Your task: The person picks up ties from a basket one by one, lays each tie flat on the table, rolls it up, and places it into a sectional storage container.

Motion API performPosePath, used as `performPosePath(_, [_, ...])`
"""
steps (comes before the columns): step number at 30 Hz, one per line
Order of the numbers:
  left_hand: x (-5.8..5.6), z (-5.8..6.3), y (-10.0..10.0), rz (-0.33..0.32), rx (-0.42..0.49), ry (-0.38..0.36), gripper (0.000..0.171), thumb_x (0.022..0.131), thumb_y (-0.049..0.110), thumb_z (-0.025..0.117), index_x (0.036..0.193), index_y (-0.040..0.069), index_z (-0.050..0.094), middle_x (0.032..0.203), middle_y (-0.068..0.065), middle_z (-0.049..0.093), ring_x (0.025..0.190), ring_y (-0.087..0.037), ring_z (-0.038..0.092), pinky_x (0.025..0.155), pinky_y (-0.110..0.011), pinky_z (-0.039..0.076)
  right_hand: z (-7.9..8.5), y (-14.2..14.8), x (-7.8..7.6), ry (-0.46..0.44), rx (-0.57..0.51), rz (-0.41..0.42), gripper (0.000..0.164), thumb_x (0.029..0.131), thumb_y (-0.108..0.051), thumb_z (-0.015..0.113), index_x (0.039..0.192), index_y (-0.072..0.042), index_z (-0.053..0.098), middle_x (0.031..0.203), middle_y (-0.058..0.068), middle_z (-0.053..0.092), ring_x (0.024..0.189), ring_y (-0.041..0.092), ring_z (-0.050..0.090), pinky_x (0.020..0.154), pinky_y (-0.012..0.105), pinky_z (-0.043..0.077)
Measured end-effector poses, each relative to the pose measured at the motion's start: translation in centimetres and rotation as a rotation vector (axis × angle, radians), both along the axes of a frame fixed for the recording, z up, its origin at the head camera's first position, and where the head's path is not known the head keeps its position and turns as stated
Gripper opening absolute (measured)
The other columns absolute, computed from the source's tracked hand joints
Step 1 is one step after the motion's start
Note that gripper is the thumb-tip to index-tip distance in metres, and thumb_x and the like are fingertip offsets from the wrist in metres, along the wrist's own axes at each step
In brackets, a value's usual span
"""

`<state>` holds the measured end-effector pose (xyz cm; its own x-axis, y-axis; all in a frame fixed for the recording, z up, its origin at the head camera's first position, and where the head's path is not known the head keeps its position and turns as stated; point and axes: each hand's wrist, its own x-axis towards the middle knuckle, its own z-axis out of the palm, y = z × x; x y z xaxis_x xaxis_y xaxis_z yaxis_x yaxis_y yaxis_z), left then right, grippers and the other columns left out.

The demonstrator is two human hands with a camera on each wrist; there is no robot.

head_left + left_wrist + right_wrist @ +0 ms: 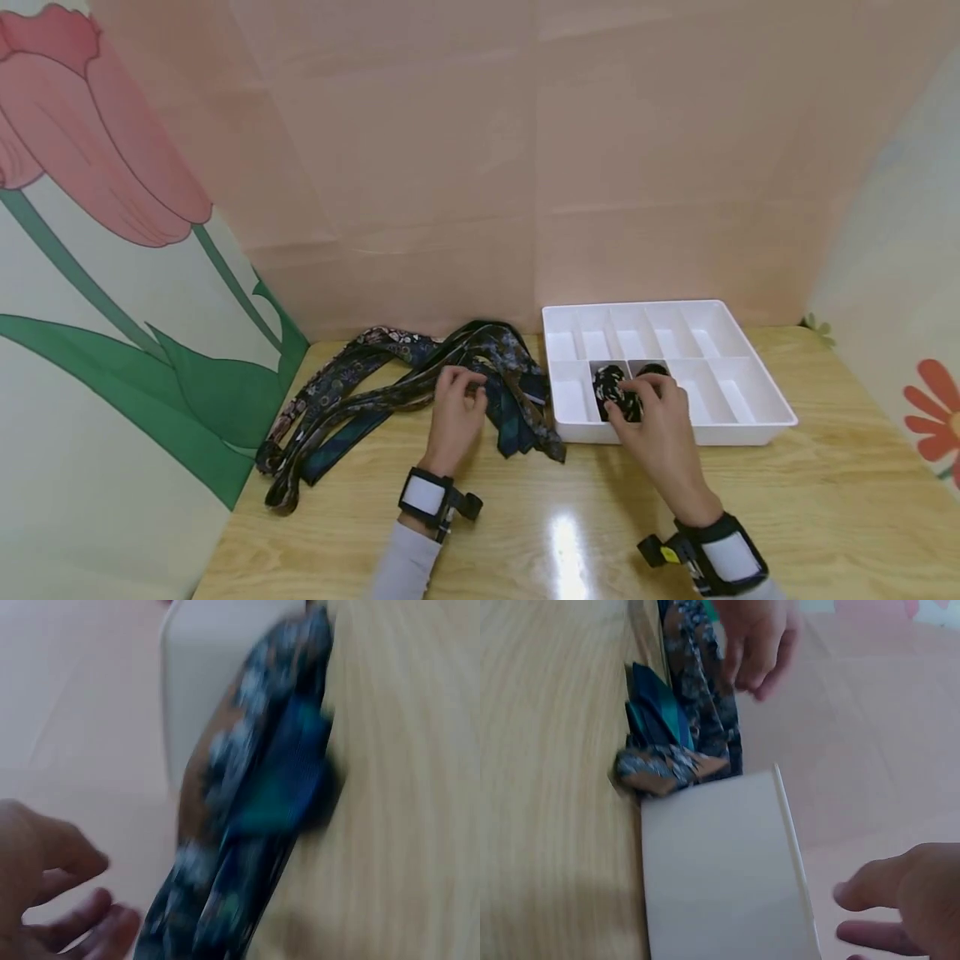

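Several long patterned neckties (352,392) lie in a loose, looped pile on the table, dark floral ones among blue-green ones. Over the pile's right part hovers my left hand (456,417), fingers loosely bent and holding nothing. A white divided tray (570,435) stands right of the pile. Inside it, a rolled black necktie with a pale pattern (609,385) fills a front compartment, and another dark roll (654,368) is partly hidden in the compartment to its right. My right hand (663,429) is above these rolls; in the right wrist view its thumb and fingers (874,885) are spread apart.
Other tray compartments show bare white bottoms. Tie ends (671,769) touch or nearly touch the tray's left side. A pinkish-brown sheet (450,167) hangs behind the table (510,517), and flower-printed panels (112,375) flank both sides.
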<state>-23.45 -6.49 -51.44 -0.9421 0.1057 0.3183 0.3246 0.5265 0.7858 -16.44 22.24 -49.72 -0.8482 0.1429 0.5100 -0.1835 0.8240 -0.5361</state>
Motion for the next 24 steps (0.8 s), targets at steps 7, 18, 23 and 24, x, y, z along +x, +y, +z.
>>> performPosePath(7, [-0.5,0.1,-4.9,0.263,-0.231,0.127,0.026,0.097,0.01,0.077,0.122,0.007,0.072,0.126,-0.015,0.059,0.123,-0.037,0.049,0.104,-0.054,0.048,0.1,-1.2,0.7,0.078,-0.046,0.053,0.019,0.085,0.004,0.082,0.102,0.003,0.074,0.118,0.024,0.059,0.109,0.043,0.055,0.088,0.055,0.043])
performPosePath(18, [-0.6,-2.0,-6.3,0.349,-0.439,0.148,0.013,0.094,0.006,0.076,0.107,0.006,0.078,0.106,-0.015,0.075,0.107,-0.04,0.061,0.104,-0.059,0.043,-0.4,-2.6,1.2,0.041,-0.012,0.119,0.02,0.085,0.001,0.083,0.103,-0.002,0.075,0.118,0.02,0.061,0.104,0.037,0.058,0.08,0.049,0.049])
performPosePath(23, [-0.4,-1.6,-6.2,0.307,-0.392,0.13,0.011,0.099,0.008,0.069,0.108,0.007,0.076,0.1,-0.011,0.078,0.09,-0.035,0.071,0.09,-0.053,0.057,-0.3,-3.1,1.3,0.043,0.002,0.166,0.021,0.083,0.002,0.084,0.101,-0.006,0.076,0.117,0.015,0.063,0.098,0.029,0.06,0.074,0.04,0.051])
performPosePath(24, [-0.2,-1.4,-6.1,0.292,-0.364,0.111,0.013,0.1,0.01,0.068,0.11,0.007,0.075,0.102,-0.01,0.078,0.089,-0.034,0.072,0.086,-0.051,0.058,-0.3,-3.2,1.4,0.048,0.005,0.179,0.021,0.083,0.002,0.084,0.101,-0.006,0.076,0.116,0.014,0.064,0.096,0.027,0.061,0.073,0.037,0.052])
